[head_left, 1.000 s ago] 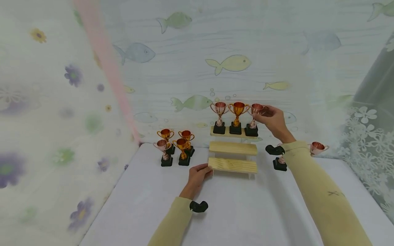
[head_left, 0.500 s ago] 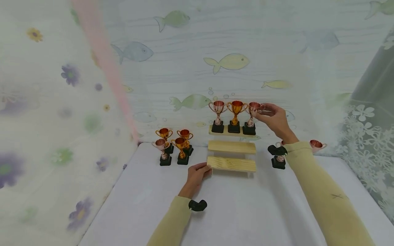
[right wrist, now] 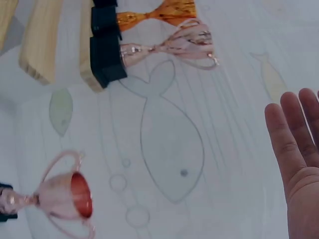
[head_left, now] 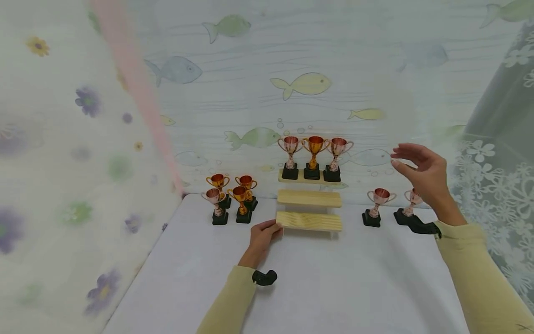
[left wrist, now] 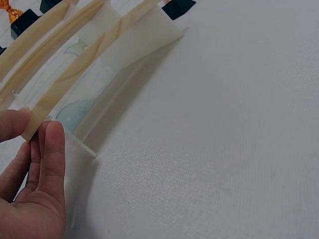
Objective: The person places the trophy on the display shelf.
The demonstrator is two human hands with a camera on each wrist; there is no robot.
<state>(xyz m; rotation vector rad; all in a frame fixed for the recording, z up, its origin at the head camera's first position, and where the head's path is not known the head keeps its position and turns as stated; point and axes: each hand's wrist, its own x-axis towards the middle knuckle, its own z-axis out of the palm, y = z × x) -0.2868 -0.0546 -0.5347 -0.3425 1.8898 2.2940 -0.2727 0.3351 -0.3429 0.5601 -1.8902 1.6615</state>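
A three-tier wooden display stand [head_left: 308, 221] with clear supports stands at the table's back. My left hand [head_left: 262, 239] pinches the left end of its lowest step; in the left wrist view the thumb [left wrist: 14, 124] lies on one face of the board and the fingers [left wrist: 52, 159] on the other. On the top step are a rose-gold trophy cup [head_left: 290, 160], a gold trophy cup [head_left: 314, 160] and another rose-gold trophy cup [head_left: 335, 160], side by side. My right hand [head_left: 425, 174] is raised to the right of the stand, holding nothing, fingers loosely bent and apart from the thumb.
Several gold and rose-gold trophies [head_left: 242, 206] are grouped left of the stand on the white-covered table [head_left: 325, 283]. Two rose-gold trophies [head_left: 377, 206] stand on the right, the farther one partly behind my right wrist. A fish-patterned curtain [head_left: 250, 93] hangs behind.
My right hand has let go of the right-hand rose-gold trophy on the top step and moved away to the right. My left hand keeps its grip on the stand.
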